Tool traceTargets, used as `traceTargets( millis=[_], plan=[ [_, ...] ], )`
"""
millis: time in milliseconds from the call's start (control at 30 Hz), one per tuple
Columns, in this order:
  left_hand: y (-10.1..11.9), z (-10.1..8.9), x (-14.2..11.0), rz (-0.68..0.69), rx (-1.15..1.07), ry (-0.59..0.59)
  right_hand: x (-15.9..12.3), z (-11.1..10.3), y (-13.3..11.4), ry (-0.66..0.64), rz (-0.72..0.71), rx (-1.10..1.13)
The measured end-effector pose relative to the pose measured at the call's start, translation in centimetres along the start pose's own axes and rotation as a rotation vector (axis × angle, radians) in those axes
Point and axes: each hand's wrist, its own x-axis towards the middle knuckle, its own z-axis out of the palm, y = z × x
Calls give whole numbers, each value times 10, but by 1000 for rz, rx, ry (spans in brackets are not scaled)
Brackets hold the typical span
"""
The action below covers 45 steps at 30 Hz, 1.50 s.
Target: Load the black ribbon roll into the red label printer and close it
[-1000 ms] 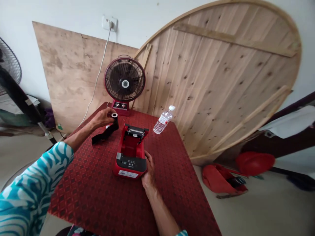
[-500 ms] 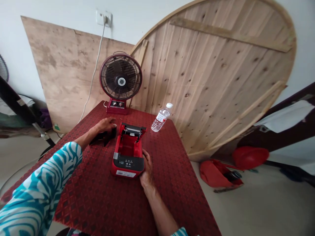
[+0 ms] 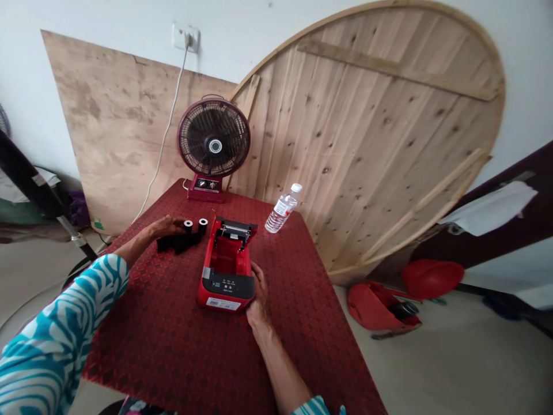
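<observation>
Well, at lower centre of the frame, a red thermal label printer (image 3: 224,286) sits on the red patterned worktop (image 3: 142,328), its lid open and its inner bay showing. The right hand (image 3: 258,297) curls narrowly round the printer's right side. Just left of the printer, the left hand (image 3: 166,226) reaches to a black ribbon (image 3: 177,244) on two white-cored spools (image 3: 202,223), though whether it grips them I cannot tell. A water bottle (image 3: 283,208) lies tilted at the worktop's far edge, near a red fan (image 3: 213,138) at upper centre.
</observation>
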Motion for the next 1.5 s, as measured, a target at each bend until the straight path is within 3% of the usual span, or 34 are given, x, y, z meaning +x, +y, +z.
traceTargets(
  millis=[133, 267, 367, 433, 567, 667, 767, 867, 1133, 1300, 1400, 1500],
  plan=[
    [3, 3, -7, -6, -29, 73, 0, 0, 0, 5, 11, 4],
    [18, -7, -27, 17, -97, 124, 0, 1, 1, -1, -18, -13],
    [46, -8, -47, 66, -196, 23, 1, 2, 1, 9, -33, -34],
    [71, 3, -58, 127, -222, -99, 1, 3, 0, 9, -31, -31],
    [114, 42, -64, 250, 102, -278, 1, 3, 0, -22, -41, -27],
    [133, 71, -59, 354, 535, -264, 1, 2, 0, -40, -53, -47],
    [146, 92, -55, 277, 949, -221, 2, 0, 2, -45, -73, -68],
    [150, 106, -54, 177, 1117, -204, 4, 0, 4, -42, -95, -78],
    [139, 127, -39, 198, 1074, -284, 1, 3, -1, -41, -100, -85],
    [133, 105, -37, 253, 912, -339, 0, 4, -4, -35, -69, -74],
    [125, 84, -59, 333, 651, -272, 0, 6, -4, -32, -40, -41],
    [116, 76, -91, 475, 449, -214, 0, 7, -6, -38, -39, -37]
  ],
)
